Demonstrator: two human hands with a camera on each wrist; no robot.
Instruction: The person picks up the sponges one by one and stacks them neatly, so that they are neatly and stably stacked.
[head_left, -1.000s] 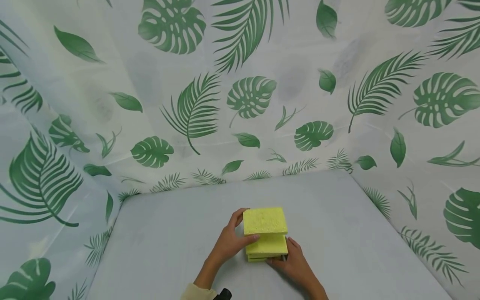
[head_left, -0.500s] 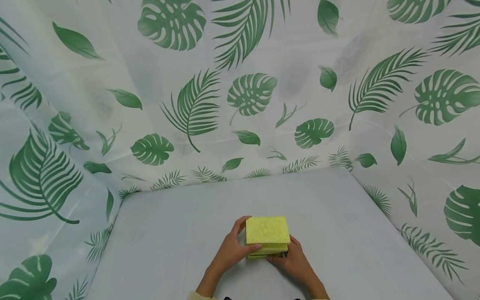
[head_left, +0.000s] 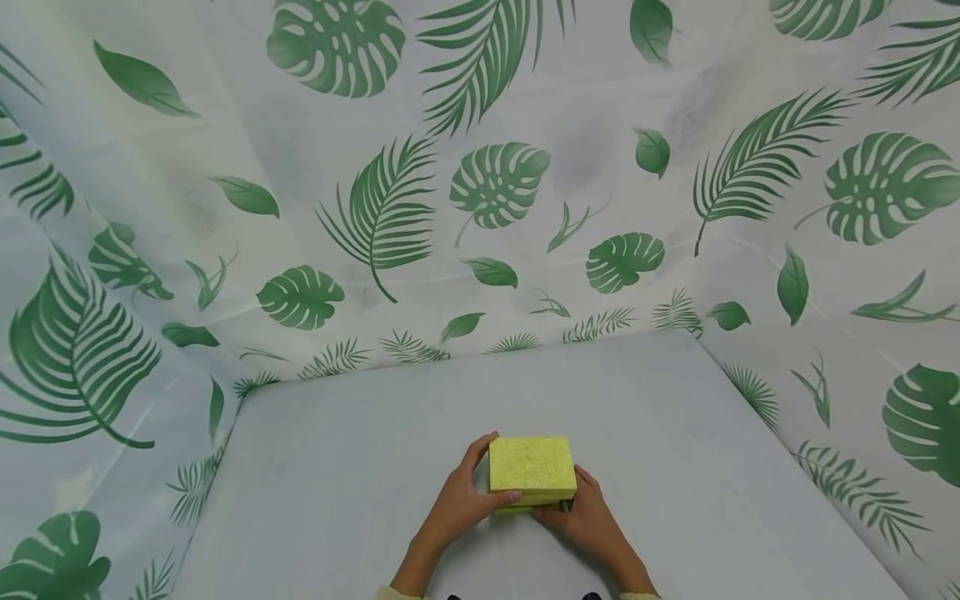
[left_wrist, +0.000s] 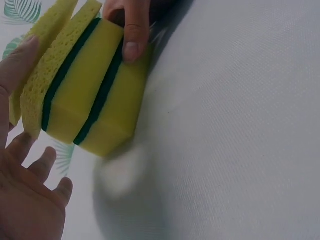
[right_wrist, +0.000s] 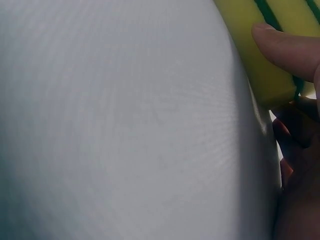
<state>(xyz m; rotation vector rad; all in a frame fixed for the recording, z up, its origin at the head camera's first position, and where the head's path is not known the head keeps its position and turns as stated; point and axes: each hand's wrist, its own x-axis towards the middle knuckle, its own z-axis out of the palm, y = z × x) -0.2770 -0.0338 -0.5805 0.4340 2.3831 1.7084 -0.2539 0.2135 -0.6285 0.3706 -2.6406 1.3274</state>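
A stack of sponges stands on the table between both hands. In the left wrist view the two lower green-and-yellow scouring sponges (left_wrist: 82, 75) have dark green scouring layers, with a porous yellow sponge (left_wrist: 37, 95) above them. The top yellow sponge (head_left: 531, 463) lies close over that one. My left hand (head_left: 459, 497) pinches the top sponge, thumb along its near edge and fingers at its far left side. My right hand (head_left: 594, 518) holds the lower scouring sponges at their right end, its thumb (right_wrist: 287, 50) across their near side.
The pale grey table (head_left: 337, 483) extends around the hands. White cloth walls (head_left: 420, 333) printed with green leaves rise at the back, left and right.
The left hand has lowered the top sponge toward me onto the stack, and the gap beneath it has narrowed. The right hand keeps its hold on the lower sponges.
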